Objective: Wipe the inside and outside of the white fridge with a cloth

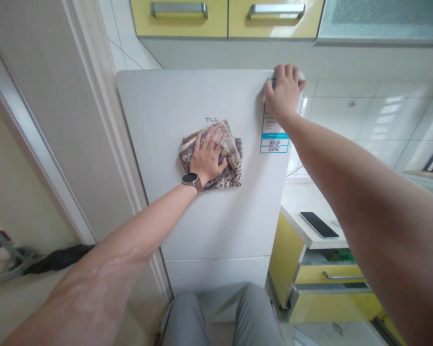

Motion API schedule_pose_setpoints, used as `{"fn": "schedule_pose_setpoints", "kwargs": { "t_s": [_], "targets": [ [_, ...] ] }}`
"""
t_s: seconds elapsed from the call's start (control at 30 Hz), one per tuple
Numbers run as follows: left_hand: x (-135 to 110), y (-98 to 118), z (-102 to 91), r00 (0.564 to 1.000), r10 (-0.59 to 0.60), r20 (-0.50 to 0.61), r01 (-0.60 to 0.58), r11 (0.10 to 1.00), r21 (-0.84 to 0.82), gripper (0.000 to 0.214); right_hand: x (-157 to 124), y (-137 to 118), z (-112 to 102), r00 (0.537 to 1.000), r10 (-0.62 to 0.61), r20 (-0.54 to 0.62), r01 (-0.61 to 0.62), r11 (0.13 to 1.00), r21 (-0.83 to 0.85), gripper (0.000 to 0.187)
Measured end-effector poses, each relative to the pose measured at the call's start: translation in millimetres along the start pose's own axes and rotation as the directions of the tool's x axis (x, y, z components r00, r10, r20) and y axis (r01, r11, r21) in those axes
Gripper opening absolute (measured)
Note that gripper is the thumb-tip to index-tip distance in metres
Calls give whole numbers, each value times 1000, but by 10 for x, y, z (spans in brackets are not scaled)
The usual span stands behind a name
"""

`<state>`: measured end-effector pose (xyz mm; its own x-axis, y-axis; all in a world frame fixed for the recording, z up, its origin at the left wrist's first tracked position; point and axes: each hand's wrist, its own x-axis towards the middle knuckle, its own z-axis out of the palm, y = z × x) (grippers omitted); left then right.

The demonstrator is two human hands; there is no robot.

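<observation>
In front of me is a white refrigerator door (187, 221) with TCL lettering. My left hand (206, 156), a watch on its wrist, presses a folded brown-and-cream patterned cloth (234, 175) flat against it, just under the lettering. The fingers are spread over the cloth, holding it to the surface. At the door's upper right corner my right hand (284, 91) is closed over the top edge, its fingertips hidden behind it. Below that hand is a blue-and-white label (274, 137) with a QR code, partly covered by the hand and forearm.
Yellow cabinets (182, 21) hang above the refrigerator. To the right, a phone (318, 225) lies on a white counter (303, 197) over a yellow drawer (312, 275). A door frame (104, 120) stands close on the left. My knees (254, 312) are near the lower door.
</observation>
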<state>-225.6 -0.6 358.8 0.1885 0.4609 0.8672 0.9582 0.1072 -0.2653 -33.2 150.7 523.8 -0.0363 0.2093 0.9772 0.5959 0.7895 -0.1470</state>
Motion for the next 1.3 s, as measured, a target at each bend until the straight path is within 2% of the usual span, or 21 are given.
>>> {"fn": "schedule_pose_setpoints", "kwargs": {
  "t_s": [0.33, 0.5, 0.6, 0.7, 0.83, 0.93, 1.03, 1.13, 1.23, 1.3],
  "targets": [
    [-1070, 320, 484, 987, 103, 127, -109, 993, 44, 74, 10, 12, -35, 999, -2, 41, -1, 998, 67, 16],
    [-1586, 419, 734, 973, 164, 163, -172, 985, 32, 70, 11, 20, -54, 998, 2, 67, -3, 1000, 25, 18],
    [-1907, 470, 857, 955, 203, 216, -208, 978, 0, 68, 12, 15, -52, 998, 3, 70, -8, 997, 81, 16],
    [-2244, 537, 940, 909, 241, 339, -239, 970, -49, 64, 11, 11, -29, 1000, 8, 29, -12, 993, 121, 11],
    [-2676, 647, 1025, 821, 272, 501, -247, 962, -118, 63, 1, 11, -9, 1000, 9, -4, -9, 998, 59, 15],
    [-2908, 699, 1083, 756, 301, 582, -253, 953, -165, 62, -26, -14, -45, 1000, 20, -1, -20, 998, 55, 20],
    [-2969, 677, 1092, 740, 334, 584, -273, 943, -192, 59, -62, -59, -110, 999, 35, 37, -35, 999, 1, 26],
    [-2821, 590, 1006, 723, 384, 575, -313, 923, -224, 59, -77, -85, -141, 995, 45, 94, -42, 999, -32, 30],
    [-2454, 483, 829, 721, 379, 580, -300, 925, -231, 62, -60, -66, -113, 998, 26, 65, -28, 999, 25, 31],
    [-2072, 415, 675, 769, 327, 549, -261, 945, -197, 63, -45, -42, -84, 999, 25, 45, -27, 999, 39, 30]
  ]
}}
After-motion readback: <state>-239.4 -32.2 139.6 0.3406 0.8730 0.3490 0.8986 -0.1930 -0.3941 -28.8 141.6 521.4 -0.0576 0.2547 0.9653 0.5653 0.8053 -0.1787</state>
